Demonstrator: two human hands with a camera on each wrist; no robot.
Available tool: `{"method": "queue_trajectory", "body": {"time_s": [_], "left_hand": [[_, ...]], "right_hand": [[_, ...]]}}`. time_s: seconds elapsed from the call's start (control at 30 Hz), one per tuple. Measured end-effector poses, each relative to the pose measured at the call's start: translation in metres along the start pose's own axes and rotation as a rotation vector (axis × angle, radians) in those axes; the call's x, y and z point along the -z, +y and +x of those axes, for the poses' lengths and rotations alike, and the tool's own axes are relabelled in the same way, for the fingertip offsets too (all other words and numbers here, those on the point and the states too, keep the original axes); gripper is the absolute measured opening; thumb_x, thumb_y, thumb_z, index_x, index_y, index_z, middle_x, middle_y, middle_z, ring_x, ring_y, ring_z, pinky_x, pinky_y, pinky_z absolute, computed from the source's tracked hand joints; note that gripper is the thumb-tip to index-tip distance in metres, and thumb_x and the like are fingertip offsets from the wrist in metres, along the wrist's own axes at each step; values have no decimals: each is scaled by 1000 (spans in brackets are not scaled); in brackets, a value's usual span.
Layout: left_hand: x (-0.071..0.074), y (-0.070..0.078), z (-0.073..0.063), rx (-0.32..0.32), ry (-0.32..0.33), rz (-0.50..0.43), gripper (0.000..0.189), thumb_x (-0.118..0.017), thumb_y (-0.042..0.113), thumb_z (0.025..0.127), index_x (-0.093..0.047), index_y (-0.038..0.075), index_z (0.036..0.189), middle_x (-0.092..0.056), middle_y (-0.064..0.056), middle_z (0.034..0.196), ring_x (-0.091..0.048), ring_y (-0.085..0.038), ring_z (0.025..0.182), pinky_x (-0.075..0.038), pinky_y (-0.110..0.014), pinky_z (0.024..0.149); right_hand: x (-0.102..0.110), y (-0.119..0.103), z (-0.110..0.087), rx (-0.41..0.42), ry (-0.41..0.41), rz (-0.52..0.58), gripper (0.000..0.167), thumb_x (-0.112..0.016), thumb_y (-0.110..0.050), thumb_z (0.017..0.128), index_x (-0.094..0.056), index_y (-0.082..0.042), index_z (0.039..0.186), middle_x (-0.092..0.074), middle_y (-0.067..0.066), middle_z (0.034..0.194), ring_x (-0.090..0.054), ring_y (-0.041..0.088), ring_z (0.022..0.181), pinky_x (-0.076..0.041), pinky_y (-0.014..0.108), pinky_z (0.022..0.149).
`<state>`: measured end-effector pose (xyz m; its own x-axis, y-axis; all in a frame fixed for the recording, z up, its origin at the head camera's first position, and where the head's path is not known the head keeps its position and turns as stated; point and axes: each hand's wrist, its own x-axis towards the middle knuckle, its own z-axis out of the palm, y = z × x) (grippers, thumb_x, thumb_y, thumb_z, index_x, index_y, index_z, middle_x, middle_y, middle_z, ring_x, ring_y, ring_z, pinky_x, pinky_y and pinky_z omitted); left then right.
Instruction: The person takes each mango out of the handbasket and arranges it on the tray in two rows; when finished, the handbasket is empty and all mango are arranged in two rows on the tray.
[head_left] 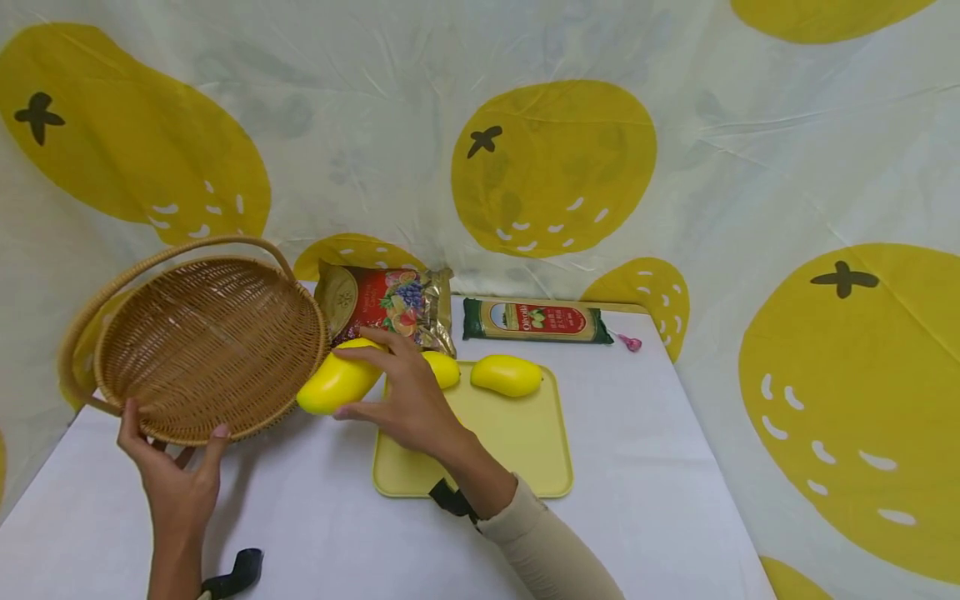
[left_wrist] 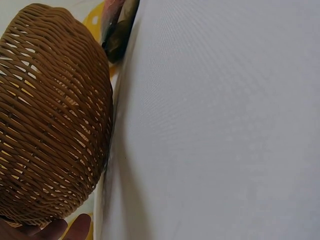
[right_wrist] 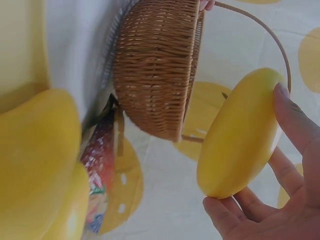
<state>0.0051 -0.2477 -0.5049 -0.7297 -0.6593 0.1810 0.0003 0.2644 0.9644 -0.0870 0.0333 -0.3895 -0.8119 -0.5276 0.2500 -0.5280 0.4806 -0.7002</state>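
My left hand (head_left: 176, 479) grips the near rim of a brown wicker basket (head_left: 202, 350), thumb over the edge and fingers beneath. The basket has an arched handle, is tilted toward me, and nothing shows inside it. In my right hand (head_left: 408, 396) is a yellow mango (head_left: 341, 382), held between thumb and fingers just right of the basket's rim. Two more mangoes lie at the back of a pale yellow tray (head_left: 517, 450): one mango (head_left: 506, 375) in full view, the other mango (head_left: 442, 369) partly hidden by my right hand. In the right wrist view the held mango (right_wrist: 240, 135) appears beside the basket (right_wrist: 155, 70).
Behind the tray lies a red and gold candy bag (head_left: 382, 304). To its right are a green and red pasta packet (head_left: 536, 321) and a small pink wrapped lollipop (head_left: 630, 342). A white cloth (head_left: 637, 500) covers the table. A fruit-print curtain (head_left: 697, 167) hangs behind.
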Motion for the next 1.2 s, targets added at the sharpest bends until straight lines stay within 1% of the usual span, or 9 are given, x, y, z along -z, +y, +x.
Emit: {"method": "queue_trajectory", "body": {"time_s": [0.13,0.23,0.4,0.5,0.6,0.73,0.87,1.03,1.2], "left_hand": [[0,-1,-1,12,4,9,108,-77,4,91,-7,32,169,-16,-1,174,-32,-26,154,-37,-50,127],[1,-3,-1,30,9,11,107,-77,4,92,-7,33,168,-16,0,175,-30,-24,155,-36,-51,127],[2,-4,-1,42,9,5,106,-76,5,93,-7,33,168,-16,0,175,-30,-23,155,-34,-52,128],[2,-4,-1,51,8,14,106,-76,5,93,-7,34,168,-15,0,175,-30,-23,155,-34,-53,128],[3,-3,-1,63,11,25,106,-76,6,93,-6,35,168,-15,2,175,-29,-22,155,-34,-51,128],[3,-4,0,55,13,22,106,-76,5,93,-7,34,168,-16,1,175,-31,-22,154,-37,-49,127],[2,-4,1,46,10,-2,106,-76,3,92,-8,33,168,-17,0,174,-32,-24,154,-38,-48,126],[1,-4,3,49,6,-7,106,-76,4,92,-8,33,168,-17,-1,174,-32,-23,154,-37,-49,126],[2,-3,4,47,6,2,106,-75,3,93,-8,34,168,-17,0,175,-31,-22,154,-35,-51,127]], "right_hand": [[7,8,-14,-33,31,-15,67,-92,-40,80,-69,-33,142,-49,-3,163,-40,22,154,-35,52,127],[12,14,-26,-71,58,8,66,-92,-38,81,-69,-32,142,-48,-4,163,-39,22,155,-33,53,128],[22,25,-48,-153,117,78,66,-93,-33,80,-69,-33,142,-48,-8,164,-41,22,153,-38,53,125],[28,32,-62,-209,152,88,65,-93,-32,80,-69,-34,141,-48,-8,163,-42,24,151,-39,54,123],[33,40,-74,-268,187,76,65,-93,-33,80,-69,-36,140,-50,-5,162,-43,27,150,-38,57,123],[39,51,-91,-330,242,62,64,-93,-33,80,-70,-36,139,-51,1,161,-43,31,151,-37,61,124],[44,62,-107,-400,286,40,65,-94,-32,79,-70,-35,139,-50,1,162,-42,32,152,-36,62,125],[49,73,-123,-506,312,0,67,-95,-30,78,-69,-33,140,-49,4,162,-40,33,153,-32,62,127],[52,83,-133,-581,328,-52,67,-95,-28,79,-70,-28,141,-49,8,162,-39,37,153,-32,62,127]]}}
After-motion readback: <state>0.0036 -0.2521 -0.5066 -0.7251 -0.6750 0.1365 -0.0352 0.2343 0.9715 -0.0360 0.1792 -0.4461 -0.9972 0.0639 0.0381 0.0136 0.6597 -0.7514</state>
